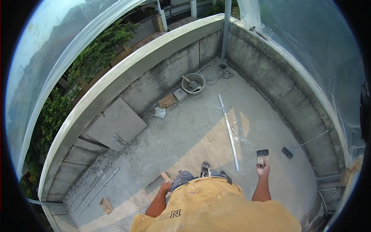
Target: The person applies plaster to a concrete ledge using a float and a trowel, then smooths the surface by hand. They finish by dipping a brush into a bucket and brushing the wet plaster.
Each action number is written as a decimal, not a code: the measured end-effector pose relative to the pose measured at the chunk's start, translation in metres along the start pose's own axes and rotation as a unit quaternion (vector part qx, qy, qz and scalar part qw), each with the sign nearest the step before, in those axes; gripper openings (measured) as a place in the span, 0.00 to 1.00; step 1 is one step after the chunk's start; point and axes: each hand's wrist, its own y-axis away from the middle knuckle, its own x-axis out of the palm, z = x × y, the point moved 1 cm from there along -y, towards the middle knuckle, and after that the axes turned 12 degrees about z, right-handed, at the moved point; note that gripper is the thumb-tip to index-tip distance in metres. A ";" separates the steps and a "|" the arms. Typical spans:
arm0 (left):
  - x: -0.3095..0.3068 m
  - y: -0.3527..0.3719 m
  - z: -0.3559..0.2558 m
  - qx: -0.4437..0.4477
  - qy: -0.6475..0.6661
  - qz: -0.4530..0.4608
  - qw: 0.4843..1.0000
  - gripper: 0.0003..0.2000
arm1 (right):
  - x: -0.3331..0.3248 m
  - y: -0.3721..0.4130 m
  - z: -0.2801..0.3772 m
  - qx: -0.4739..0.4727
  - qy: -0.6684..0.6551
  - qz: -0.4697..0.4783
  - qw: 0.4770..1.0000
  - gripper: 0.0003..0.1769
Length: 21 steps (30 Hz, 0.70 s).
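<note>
Black brush (262,153), R hand (263,169), hdl. (262,163) part-hid

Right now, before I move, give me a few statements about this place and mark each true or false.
1. Your right hand holds a brush. True.
2. A trowel rests in the bucket. True.
3. The cable is inside the bucket. False: the cable lies on the floor beside it.
4. The broom is left of the long bar. False: the broom is to its right.
</note>
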 end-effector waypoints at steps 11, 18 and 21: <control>-0.083 -0.183 -0.238 -0.039 0.093 0.005 0.995 0.13 | 0.328 -0.275 0.026 -0.052 0.065 0.116 0.990 0.14; -0.152 -0.314 -0.436 -0.009 0.031 0.065 0.997 0.11 | 0.552 -0.406 -0.012 -0.052 0.086 0.174 0.980 0.14; -0.171 -0.307 -0.573 0.094 0.052 0.009 0.994 0.12 | 0.663 -0.458 -0.030 -0.028 0.148 0.227 0.962 0.15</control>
